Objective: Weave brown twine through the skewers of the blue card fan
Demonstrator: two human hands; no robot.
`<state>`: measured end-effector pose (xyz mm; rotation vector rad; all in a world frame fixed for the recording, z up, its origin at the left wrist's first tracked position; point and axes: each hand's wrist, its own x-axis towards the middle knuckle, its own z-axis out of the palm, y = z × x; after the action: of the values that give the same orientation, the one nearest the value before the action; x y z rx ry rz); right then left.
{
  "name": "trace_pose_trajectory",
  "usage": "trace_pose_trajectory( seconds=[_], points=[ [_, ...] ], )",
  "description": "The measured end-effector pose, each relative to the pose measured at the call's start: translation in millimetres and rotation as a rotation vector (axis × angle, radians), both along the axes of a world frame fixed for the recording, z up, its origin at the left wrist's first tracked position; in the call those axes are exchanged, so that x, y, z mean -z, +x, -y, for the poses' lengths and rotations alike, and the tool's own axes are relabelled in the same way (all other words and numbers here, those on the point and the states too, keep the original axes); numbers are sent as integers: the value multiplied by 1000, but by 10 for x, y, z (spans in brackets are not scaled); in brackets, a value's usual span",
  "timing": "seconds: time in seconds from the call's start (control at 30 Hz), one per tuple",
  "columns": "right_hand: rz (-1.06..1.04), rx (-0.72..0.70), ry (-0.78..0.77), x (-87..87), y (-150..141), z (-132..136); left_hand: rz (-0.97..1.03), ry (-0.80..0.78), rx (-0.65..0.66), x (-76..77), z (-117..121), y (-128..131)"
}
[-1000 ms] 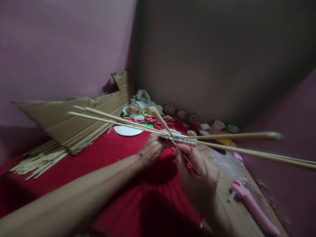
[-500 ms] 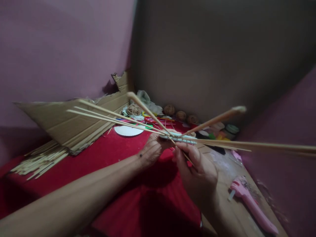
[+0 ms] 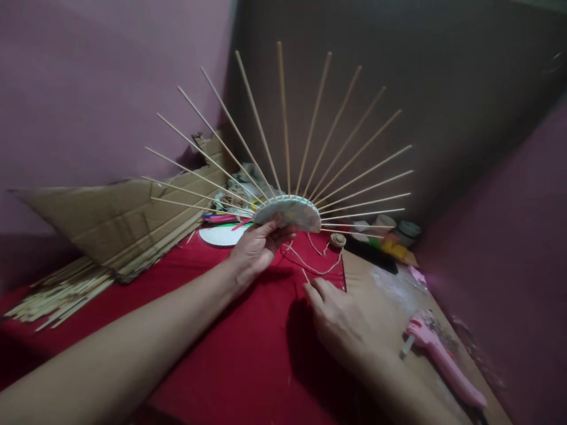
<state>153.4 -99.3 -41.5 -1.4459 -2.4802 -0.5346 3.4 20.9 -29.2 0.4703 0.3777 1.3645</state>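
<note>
Here I have my left grip point(image 3: 261, 245) clamped on the pale half-disc point(image 3: 290, 213), thumb up against its face near the lower edge, holding it raised in front of me above the red cloth point(image 3: 248, 336). And look at those long sticks point(image 3: 284, 112), fanning out all around its curved rim, some nearly upright, the outer ones close to level! Lower and to the right, my right grip point(image 3: 339, 316) is closed on a thin stick point(image 3: 305, 275), only its tip showing past my fingers, well clear of the half-disc. Between the two, a loose cord point(image 3: 325, 273) curls over the cloth beside a small twine roll point(image 3: 337, 240). A white disc point(image 3: 221, 236) lies flat just behind my left wrist, and the pink glue gun point(image 3: 443, 357) rests off to the right.
</note>
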Motion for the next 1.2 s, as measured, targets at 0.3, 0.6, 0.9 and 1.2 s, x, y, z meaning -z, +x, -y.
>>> trace_pose_trajectory(
  seconds=[0.3,0.6,0.9,1.2],
  points=[
    [-1065,77,-296,-286,-69,-103,8,-138,84,-138,170,25],
    [-2266,-253,-443,-386,-382,-830,-180,172,165,-128,152,35],
    [-2385,-489,-414,-946,-550,-939,-483,204,408,2,378,124],
    [-2309,-673,-751,-756,-868,-864,-382,46,607,-29,597,111]
  ],
)
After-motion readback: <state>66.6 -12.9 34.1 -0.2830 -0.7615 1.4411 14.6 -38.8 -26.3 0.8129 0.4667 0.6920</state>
